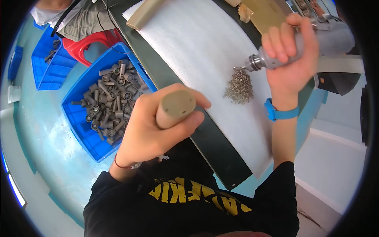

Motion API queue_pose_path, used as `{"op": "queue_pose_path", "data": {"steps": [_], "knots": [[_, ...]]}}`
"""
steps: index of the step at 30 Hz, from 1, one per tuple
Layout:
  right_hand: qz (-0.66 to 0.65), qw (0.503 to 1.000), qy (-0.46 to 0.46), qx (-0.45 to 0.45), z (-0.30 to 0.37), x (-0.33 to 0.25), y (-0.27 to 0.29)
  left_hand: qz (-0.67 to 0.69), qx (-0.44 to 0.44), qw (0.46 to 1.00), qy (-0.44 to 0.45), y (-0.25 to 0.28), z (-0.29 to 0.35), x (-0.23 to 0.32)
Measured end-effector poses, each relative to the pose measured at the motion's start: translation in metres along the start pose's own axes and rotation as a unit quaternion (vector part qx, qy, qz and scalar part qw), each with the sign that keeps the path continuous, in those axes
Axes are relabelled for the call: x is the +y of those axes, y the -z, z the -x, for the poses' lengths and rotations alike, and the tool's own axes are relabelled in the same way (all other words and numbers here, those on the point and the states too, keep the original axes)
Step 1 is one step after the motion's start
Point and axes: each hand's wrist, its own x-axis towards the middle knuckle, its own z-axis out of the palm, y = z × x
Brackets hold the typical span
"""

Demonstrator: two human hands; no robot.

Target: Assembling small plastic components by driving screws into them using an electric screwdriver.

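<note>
My left hand is wrapped round a beige-grey plastic part, held up in front of the table edge. Its flat oval end faces me and shows small dark holes. Gripped in my right hand is a grey power screwdriver. The screwdriver's tip points left and touches or hangs just over the top of a heap of small metal screws. Whether a screw sits on the tip is too small to tell. The heap lies on a white foam sheet.
Left of the table stands a blue crate full of grey-brown plastic parts. Behind it are a second blue crate, a red stool and a seated person. A long beige part lies at the sheet's far left.
</note>
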Motion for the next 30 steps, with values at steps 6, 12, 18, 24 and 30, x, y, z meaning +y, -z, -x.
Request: {"op": "queue_pose_path", "data": {"steps": [6,12,18,24,30], "knots": [[-0.161,0.987,-0.003,-0.008,0.002,-0.043,-0.024,-0.068,-0.01,0.995,-0.073,-0.014,-0.02,0.008],[0.064,0.993,0.1,0.001,0.015,-0.061,-0.024,-0.062,-0.059,0.984,-0.155,-0.014,-0.014,0.025],[0.34,0.91,0.235,0.025,0.022,-0.053,-0.069,-0.035,-0.05,0.973,-0.221,-0.015,-0.003,0.026],[0.588,0.734,0.334,0.065,0.027,-0.051,-0.086,-0.038,-0.052,0.975,-0.212,-0.017,-0.004,0.022],[0.639,0.68,0.354,0.065,0.032,-0.055,-0.086,-0.087,-0.025,0.964,-0.249,-0.019,-0.003,0.02]]}}
